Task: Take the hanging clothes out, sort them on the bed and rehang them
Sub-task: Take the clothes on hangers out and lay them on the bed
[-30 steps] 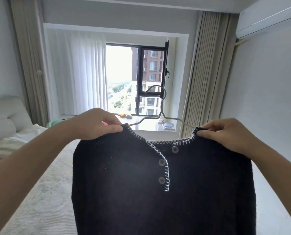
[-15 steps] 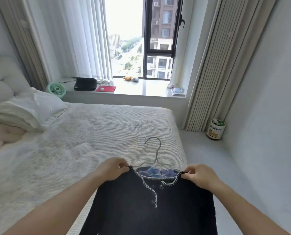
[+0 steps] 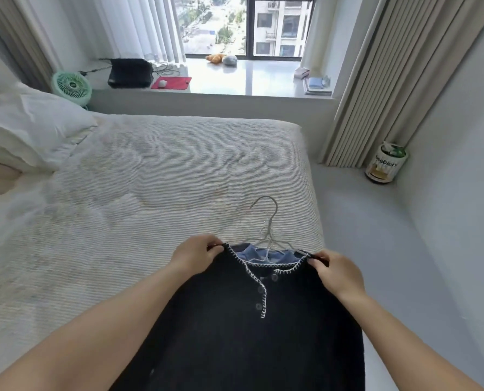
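- Lowering from window height a second ago, the sweater (image 3: pixel 243 320) is now hanging low in the lower centre of the frame, over the near corner of the bed (image 3: pixel 150 176).
- Left hand (image 3: pixel 195 256) is pinching the left shoulder of the sweater; right hand (image 3: pixel 338 273) is pinching the right shoulder.
- Wire hanger (image 3: pixel 267 224) is still sitting inside the neckline, its hook pointing toward the window; something blue is showing beneath the collar.
- Judging by the drop, the laying-out step is beginning: the sweater looks headed for the bed, with sorting and rehanging yet to come.
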